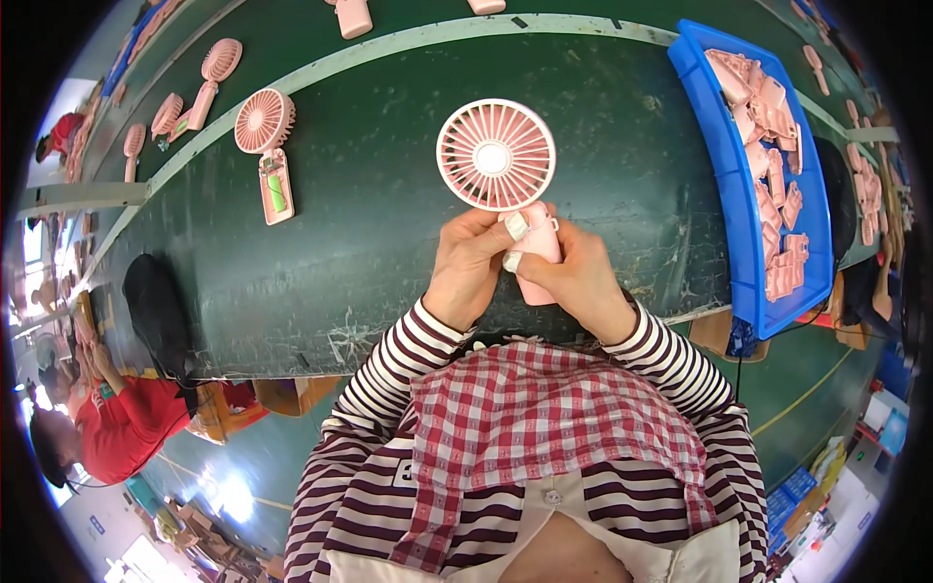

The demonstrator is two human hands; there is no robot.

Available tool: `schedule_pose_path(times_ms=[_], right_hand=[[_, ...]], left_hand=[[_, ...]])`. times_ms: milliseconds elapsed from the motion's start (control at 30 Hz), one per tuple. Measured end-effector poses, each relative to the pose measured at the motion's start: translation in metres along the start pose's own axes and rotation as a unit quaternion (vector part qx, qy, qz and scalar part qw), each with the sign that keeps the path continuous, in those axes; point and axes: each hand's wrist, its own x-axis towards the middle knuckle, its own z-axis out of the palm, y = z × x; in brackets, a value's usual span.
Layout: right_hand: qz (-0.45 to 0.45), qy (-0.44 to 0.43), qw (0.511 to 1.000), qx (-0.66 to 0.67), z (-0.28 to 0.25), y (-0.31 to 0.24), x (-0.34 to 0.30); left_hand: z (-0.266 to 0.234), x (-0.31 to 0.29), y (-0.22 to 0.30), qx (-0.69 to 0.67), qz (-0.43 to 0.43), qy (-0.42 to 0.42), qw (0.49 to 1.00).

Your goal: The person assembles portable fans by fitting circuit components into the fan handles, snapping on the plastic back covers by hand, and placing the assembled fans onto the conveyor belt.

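One pink fan (498, 199), grille (494, 158) just beyond the fingers (473, 223), left hand (463, 272) and right hand (591, 287) closed on its handle (537, 245); uneven pressure, I judge, could slip it.

The pink fan (496, 155) is looking like smooth moulded plastic, its ribbed grille and handle showing a soft sheen. The dark green tabletop (369, 175) is showing a faintly glossy coating — scuffed, speckled, and looking rough with pale chipped scratches along the near edge. The blue bin (721, 175) is appearing hard, smooth and plastic, while the pink casings (773, 107) inside it are showing similar plastic with a low sheen. The checked cloth (544, 418) is looking soft, woven and matt; the striped sleeves (671, 350) are appearing as matt fabric. The white thumb wraps (516, 227) are looking matt — cloth or tape, too small to tell.
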Motion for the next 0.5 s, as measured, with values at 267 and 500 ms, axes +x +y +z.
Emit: schedule_pose_path(times_ms=[267, 500], right_hand=[[0.019, 0.016, 0.992, 0.125, 0.007, -0.002, 0.007], [0.034, 0.014, 0.988, 0.150, 0.010, 0.002, 0.014]], left_hand=[[0.009, 0.001, -0.007, 0.020, 0.055, 0.020, 0.998], [0.012, 0.006, -0.010, 0.018, 0.064, 0.051, 0.997]])
